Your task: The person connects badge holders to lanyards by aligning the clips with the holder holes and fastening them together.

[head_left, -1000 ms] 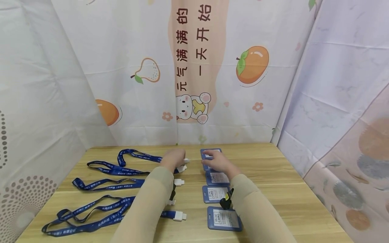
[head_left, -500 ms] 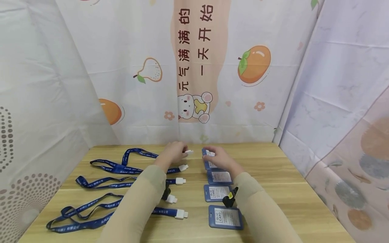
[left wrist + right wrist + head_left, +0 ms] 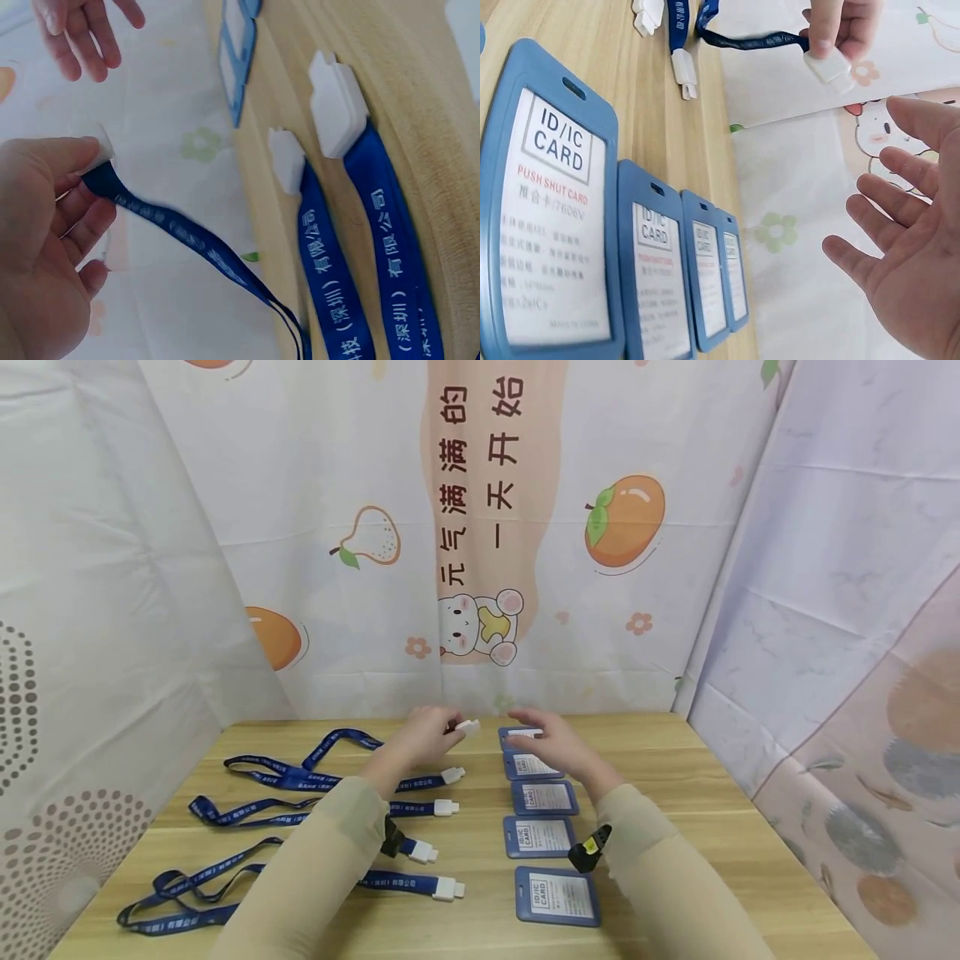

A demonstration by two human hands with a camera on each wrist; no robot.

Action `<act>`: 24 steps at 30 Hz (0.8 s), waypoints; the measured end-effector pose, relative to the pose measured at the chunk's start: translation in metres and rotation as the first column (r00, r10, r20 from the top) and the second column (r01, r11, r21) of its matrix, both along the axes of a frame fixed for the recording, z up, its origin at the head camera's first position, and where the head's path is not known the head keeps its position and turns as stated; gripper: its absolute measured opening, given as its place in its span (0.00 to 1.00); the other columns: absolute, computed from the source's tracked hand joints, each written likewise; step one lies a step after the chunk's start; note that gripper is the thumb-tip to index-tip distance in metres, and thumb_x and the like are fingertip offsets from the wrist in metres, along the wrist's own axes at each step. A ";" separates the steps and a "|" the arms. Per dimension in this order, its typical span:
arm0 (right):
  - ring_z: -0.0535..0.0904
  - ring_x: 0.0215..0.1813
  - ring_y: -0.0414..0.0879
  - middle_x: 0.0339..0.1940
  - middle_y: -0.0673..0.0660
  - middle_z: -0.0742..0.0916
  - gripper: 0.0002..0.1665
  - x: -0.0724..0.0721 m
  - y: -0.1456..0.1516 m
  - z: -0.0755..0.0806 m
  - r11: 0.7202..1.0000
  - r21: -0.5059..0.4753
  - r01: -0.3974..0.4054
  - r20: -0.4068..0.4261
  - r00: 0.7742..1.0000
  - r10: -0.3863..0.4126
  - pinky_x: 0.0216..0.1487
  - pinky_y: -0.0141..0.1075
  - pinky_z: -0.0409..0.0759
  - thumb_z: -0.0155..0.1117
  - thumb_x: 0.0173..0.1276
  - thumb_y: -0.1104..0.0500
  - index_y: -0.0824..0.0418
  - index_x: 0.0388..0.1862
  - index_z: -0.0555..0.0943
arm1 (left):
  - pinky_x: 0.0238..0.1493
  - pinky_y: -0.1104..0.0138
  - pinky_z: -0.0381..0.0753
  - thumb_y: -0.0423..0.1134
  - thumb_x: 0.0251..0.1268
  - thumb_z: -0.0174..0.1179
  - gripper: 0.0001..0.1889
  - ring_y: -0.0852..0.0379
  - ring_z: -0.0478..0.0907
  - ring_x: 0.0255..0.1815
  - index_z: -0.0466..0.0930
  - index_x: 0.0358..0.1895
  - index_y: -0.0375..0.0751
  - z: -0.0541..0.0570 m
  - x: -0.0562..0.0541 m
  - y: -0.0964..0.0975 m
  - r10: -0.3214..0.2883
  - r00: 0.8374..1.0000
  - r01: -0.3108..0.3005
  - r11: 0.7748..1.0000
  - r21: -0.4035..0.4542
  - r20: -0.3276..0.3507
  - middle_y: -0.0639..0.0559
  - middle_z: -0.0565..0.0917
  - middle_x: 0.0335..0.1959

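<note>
My left hand (image 3: 424, 735) pinches the white plastic clip (image 3: 468, 727) of a blue lanyard (image 3: 196, 234) between thumb and fingers. The clip is raised at the far side of the table, and the strap trails down from it in the left wrist view. Across from it, my right hand (image 3: 553, 742) holds nothing; its fingers are spread apart in the right wrist view (image 3: 911, 217). In the head view it overlaps the farthest blue ID card holder (image 3: 510, 737). Below that one, another card holder (image 3: 528, 766) lies flat, slot end toward the left.
Several more lanyards lie at the left, clips pointing right, including the nearest clip (image 3: 448, 888) and a looped strap (image 3: 176, 917). A column of card holders runs down the middle right, the nearest holder (image 3: 557, 896) at the front. A printed curtain (image 3: 352, 635) hangs behind the wooden table (image 3: 675, 793).
My left hand has lifted the farthest lanyard's clip off the table and moved it slightly up and right. My right hand has risen from the far card holders, its fingers spread.
</note>
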State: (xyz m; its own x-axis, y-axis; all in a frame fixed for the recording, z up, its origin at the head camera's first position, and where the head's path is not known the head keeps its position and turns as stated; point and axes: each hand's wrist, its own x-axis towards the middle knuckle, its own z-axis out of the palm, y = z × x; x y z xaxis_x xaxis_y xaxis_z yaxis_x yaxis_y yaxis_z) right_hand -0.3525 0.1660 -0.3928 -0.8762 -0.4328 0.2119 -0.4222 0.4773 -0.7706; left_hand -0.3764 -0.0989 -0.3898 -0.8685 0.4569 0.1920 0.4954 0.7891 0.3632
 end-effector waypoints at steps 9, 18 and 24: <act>0.69 0.73 0.61 0.71 0.63 0.76 0.31 0.017 0.010 0.011 0.996 -0.014 -0.086 -0.060 0.995 0.085 0.69 0.58 0.67 0.65 0.75 0.55 0.63 0.73 0.72 | 0.41 0.62 0.78 0.44 0.75 0.61 0.05 0.57 0.76 0.37 0.81 0.43 0.48 0.011 0.022 -0.007 -0.050 0.998 0.043 0.985 0.167 0.041 0.58 0.81 0.36; 0.70 0.73 0.58 0.71 0.58 0.77 0.31 0.033 0.026 0.015 0.991 -0.025 -0.134 -0.082 0.988 0.132 0.69 0.58 0.67 0.66 0.74 0.55 0.60 0.73 0.72 | 0.31 0.64 0.78 0.45 0.76 0.59 0.05 0.58 0.76 0.30 0.78 0.43 0.50 0.007 0.041 -0.015 -0.130 0.987 0.105 0.966 0.235 0.095 0.58 0.81 0.32; 0.67 0.74 0.59 0.73 0.59 0.75 0.32 0.048 0.039 0.010 0.990 0.013 -0.139 -0.058 0.988 0.140 0.69 0.61 0.65 0.67 0.74 0.51 0.56 0.73 0.72 | 0.30 0.64 0.77 0.43 0.76 0.59 0.03 0.58 0.76 0.29 0.79 0.44 0.51 0.003 0.050 -0.021 -0.217 0.970 0.174 0.932 0.319 0.106 0.63 0.86 0.35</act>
